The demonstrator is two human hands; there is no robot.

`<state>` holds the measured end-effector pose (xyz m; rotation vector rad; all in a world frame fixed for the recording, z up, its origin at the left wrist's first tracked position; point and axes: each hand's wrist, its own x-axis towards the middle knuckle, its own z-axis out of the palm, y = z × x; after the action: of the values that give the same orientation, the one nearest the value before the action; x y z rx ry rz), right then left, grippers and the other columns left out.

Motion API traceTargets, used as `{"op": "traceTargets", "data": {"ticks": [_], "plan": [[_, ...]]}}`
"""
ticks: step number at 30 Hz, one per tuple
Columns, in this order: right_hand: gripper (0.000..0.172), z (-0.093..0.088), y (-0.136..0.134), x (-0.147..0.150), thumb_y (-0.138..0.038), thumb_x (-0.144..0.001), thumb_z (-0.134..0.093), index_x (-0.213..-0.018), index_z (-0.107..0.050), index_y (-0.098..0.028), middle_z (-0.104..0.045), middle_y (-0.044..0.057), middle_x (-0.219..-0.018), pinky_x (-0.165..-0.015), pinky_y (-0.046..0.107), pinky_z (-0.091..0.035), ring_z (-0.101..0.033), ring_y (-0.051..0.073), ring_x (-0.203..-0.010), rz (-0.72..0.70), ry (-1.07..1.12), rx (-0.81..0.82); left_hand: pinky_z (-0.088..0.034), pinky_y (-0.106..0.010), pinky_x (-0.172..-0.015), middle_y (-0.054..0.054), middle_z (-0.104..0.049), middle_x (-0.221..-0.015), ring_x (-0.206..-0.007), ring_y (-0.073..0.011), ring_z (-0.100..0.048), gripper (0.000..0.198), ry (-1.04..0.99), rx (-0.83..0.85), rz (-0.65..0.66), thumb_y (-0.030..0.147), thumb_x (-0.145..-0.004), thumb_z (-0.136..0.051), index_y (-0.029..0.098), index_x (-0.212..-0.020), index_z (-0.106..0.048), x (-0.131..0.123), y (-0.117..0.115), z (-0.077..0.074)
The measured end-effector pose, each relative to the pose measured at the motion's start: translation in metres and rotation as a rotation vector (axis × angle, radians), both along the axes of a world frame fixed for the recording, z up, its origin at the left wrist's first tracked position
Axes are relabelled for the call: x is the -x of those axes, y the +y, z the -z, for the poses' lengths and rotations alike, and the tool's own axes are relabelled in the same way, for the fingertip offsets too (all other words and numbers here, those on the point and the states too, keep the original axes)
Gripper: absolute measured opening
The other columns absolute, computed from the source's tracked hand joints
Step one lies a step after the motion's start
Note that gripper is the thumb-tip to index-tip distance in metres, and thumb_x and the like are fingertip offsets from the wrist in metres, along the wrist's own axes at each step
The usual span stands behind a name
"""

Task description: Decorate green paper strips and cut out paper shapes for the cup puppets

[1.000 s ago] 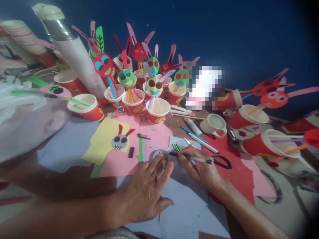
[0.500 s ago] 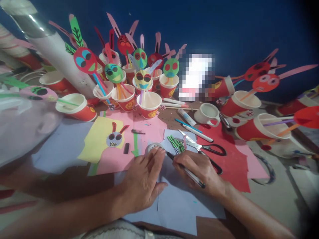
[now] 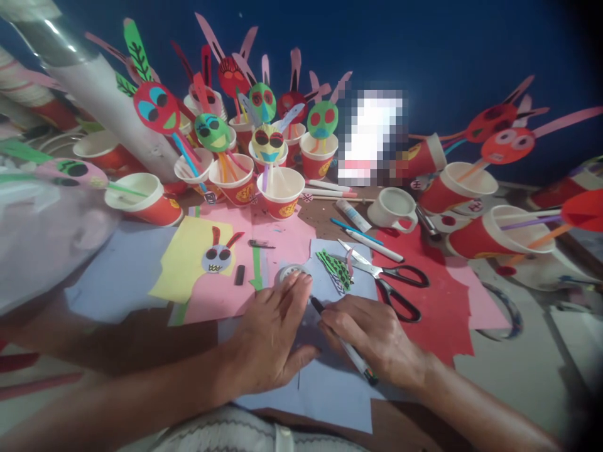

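Pen [image 3: 352,354] now lower, apparently beside the round disc [image 3: 287,271]

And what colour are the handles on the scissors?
The scissors' handles are black, seen best in the head view, against the red paper.

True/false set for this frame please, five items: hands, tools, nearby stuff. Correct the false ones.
1. The right hand has a pen in its grip. True.
2. The handles of the scissors lie over red paper. True.
3. The left hand holds those scissors. False: its fingers rest over a round, pale object.
4. The mug stands upright. True.
5. The yellow paper lies right of the mug. False: it is left of it in the picture.
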<state>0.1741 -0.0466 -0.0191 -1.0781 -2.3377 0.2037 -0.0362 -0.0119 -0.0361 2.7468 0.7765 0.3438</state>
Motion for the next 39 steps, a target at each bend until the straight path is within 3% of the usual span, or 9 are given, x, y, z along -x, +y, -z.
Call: {"op": "traceTargets", "data": {"ticks": [7,13,28,35,39], "plan": [[0.027,0.005,-0.002,0.005,-0.009,-0.095,-0.038,-0.082,-0.060,-0.016,-0.061,0.004,-0.064,-0.049,0.027,-0.041,-0.051,0.017,-0.055,-0.023,-0.015,-0.038,-0.044,-0.050,-0.093,-0.028,-0.039,-0.146,-0.134,-0.0409,-0.039,0.094,-0.023,0.079,-0.007,0.048,-0.091,-0.049,0.005,-0.151,0.010,0.002,0.002,0.002],[0.029,0.009,-0.003,0.009,-0.013,-0.098,-0.037,-0.081,-0.061,-0.017,-0.059,0.003,-0.063,-0.049,0.029,-0.037,-0.049,0.017,-0.056,-0.031,-0.042,-0.076,-0.045,-0.051,-0.091,-0.029,-0.040,-0.145,-0.133,-0.0409,-0.041,0.094,-0.063,0.096,-0.007,0.059,-0.092,-0.041,0.006,-0.151,0.009,0.002,0.002,0.002],[0.033,0.019,0.007,0.025,-0.007,-0.095,-0.036,-0.082,-0.066,-0.012,-0.061,0.006,-0.064,-0.050,0.030,-0.040,-0.050,0.020,-0.056,-0.124,-0.025,-0.142,-0.045,-0.054,-0.090,-0.028,-0.043,-0.144,-0.130,-0.0415,-0.044,0.095,-0.113,0.124,-0.016,0.064,-0.091,-0.036,0.010,-0.152,0.013,0.002,0.004,0.001],[0.034,0.017,0.007,0.022,-0.010,-0.097,-0.034,-0.085,-0.066,-0.011,-0.063,0.007,-0.067,-0.051,0.031,-0.042,-0.052,0.021,-0.059,-0.141,-0.015,-0.062,-0.046,-0.055,-0.088,-0.028,-0.043,-0.144,-0.130,-0.0419,-0.045,0.093,-0.119,0.109,-0.012,0.066,-0.092,-0.030,0.009,-0.152,0.013,0.002,0.004,0.002],[0.032,0.016,0.005,0.016,-0.012,-0.099,-0.036,-0.085,-0.065,-0.011,-0.063,0.007,-0.067,-0.052,0.029,-0.043,-0.052,0.019,-0.060,-0.139,0.019,-0.024,-0.045,-0.054,-0.090,-0.027,-0.043,-0.144,-0.131,-0.0413,-0.043,0.099,-0.112,0.114,-0.024,0.068,-0.090,-0.038,0.008,-0.152,0.010,0.002,0.003,0.005]]}}
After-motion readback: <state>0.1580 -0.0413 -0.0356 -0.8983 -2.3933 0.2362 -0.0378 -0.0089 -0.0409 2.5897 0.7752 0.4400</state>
